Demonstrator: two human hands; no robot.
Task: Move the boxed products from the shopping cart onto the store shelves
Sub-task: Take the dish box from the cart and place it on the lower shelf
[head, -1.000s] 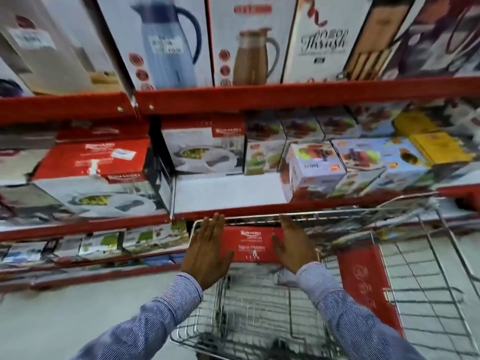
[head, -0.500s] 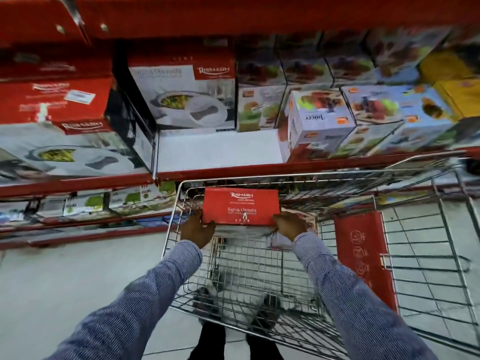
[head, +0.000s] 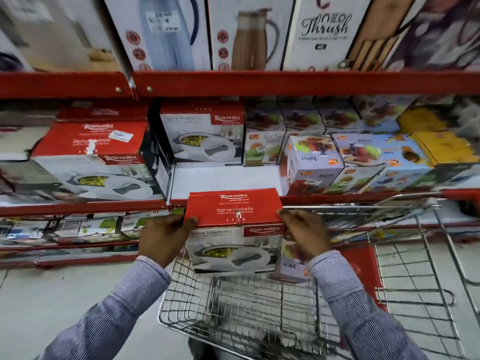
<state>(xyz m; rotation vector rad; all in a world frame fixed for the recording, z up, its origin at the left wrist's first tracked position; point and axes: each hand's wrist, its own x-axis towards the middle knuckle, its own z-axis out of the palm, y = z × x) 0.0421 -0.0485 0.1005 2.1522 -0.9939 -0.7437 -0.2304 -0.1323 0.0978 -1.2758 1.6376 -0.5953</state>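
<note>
A red-topped casserole box point(head: 233, 229) with a white pictured front is held above the wire shopping cart point(head: 259, 307). My left hand point(head: 163, 236) grips its left side and my right hand point(head: 305, 233) grips its right side. The box's far top edge is level with the red front lip of the middle shelf point(head: 223, 179), where a bare white patch lies open. A matching casserole box point(head: 205, 136) stands at the back of that shelf. A small juicer box point(head: 292, 266) sits in the cart behind my right wrist.
A larger casserole box point(head: 88, 162) fills the shelf to the left. Several juicer boxes point(head: 311, 162) crowd the shelf to the right. Jug boxes point(head: 249, 32) stand on the shelf above. A red panel point(head: 363, 268) stands inside the cart. Lower shelves hold flat boxes.
Both hands closed on the casserole box and lifted it out of the cart, up to the level of the middle shelf's lip. The camera view tilted down, then back up.
</note>
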